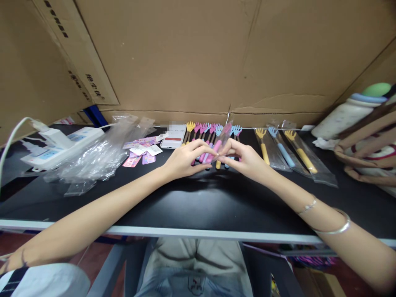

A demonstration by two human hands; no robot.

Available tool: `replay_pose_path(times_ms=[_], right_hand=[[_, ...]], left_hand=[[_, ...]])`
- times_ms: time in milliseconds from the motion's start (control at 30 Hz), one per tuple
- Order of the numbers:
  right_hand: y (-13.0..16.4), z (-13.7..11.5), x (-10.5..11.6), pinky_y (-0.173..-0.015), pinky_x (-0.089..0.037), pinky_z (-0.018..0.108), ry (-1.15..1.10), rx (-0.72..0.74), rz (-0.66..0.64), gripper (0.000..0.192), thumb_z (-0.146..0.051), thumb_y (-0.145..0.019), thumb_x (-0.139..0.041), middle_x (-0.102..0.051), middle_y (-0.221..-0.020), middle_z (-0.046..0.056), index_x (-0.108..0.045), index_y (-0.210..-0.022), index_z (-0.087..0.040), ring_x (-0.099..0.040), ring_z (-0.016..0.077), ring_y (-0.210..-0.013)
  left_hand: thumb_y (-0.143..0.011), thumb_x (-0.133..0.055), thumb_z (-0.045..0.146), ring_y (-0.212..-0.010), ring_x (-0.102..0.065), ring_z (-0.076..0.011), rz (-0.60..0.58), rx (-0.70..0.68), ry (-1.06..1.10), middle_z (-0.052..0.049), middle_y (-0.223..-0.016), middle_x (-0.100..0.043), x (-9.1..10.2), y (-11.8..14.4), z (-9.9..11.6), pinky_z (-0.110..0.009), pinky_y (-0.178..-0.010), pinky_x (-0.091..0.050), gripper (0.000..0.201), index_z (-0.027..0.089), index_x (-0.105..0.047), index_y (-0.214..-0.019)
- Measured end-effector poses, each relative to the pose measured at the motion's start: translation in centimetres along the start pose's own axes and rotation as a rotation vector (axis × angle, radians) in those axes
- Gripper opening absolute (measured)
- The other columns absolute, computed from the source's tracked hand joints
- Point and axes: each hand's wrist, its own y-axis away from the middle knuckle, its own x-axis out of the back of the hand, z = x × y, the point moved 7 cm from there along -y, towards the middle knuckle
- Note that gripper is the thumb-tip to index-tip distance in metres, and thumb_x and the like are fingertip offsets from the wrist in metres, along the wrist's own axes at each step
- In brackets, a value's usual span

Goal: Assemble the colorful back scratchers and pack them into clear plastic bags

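My left hand (188,159) and my right hand (239,156) meet above the middle of the black table. Their thumbs and fingertips pinch a clear plastic bag (228,131) with something pink in it, seemingly a back scratcher; the fingers hide part of it. Just behind my hands lies a row of back scratchers (190,127) with yellow, pink and blue claw heads. To the right of my right hand, a yellow back scratcher (264,153), a blue one (285,154) and another yellow one (306,160) lie on or in clear bags.
Left of my hands are small printed cards (136,161), a phone (173,138), a pile of clear bags (102,148) and a white power strip (66,146). A white bottle (346,115) and a tan bag (365,144) stand right. Cardboard (185,53) walls the back.
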Motion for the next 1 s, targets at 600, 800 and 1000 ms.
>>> replay_pose_path(times_ms=[600, 800, 1000], right_hand=[[0.5, 1.6, -0.8, -0.094, -0.046, 0.042, -0.469, -0.200, -0.343, 0.040, -0.043, -0.091, -0.051, -0.065, -0.113, 0.008, -0.046, -0.124, -0.022, -0.064, 0.0195, -0.101], [0.5, 1.6, -1.3, -0.092, -0.048, 0.039, -0.416, -0.238, -0.279, 0.048, -0.052, -0.088, -0.051, -0.065, -0.106, 0.006, -0.048, -0.126, -0.022, -0.065, 0.0182, -0.096], [0.3, 1.2, -1.7, -0.082, -0.052, 0.034, -0.368, -0.209, -0.183, 0.045, -0.038, -0.079, -0.066, -0.064, -0.089, 0.002, -0.049, -0.117, -0.021, -0.065, 0.0149, -0.082]], left_hand=[[-0.095, -0.048, 0.027, -0.071, -0.059, -0.0092, 0.132, -0.116, -0.226, -0.001, -0.081, -0.067, 0.9, 0.2, 0.9, -0.018, -0.063, -0.042, 0.024, 0.024, -0.069, -0.106], [-0.096, -0.046, 0.029, -0.070, -0.059, -0.0100, 0.096, -0.151, -0.290, -0.001, -0.080, -0.069, 0.5, 0.1, 1.6, -0.019, -0.064, -0.042, 0.026, 0.025, -0.070, -0.105], [-0.096, -0.046, 0.027, -0.071, -0.058, -0.0096, 0.108, -0.162, -0.290, 0.000, -0.081, -0.069, 0.6, 0.0, 1.8, -0.019, -0.063, -0.042, 0.026, 0.025, -0.070, -0.106]])
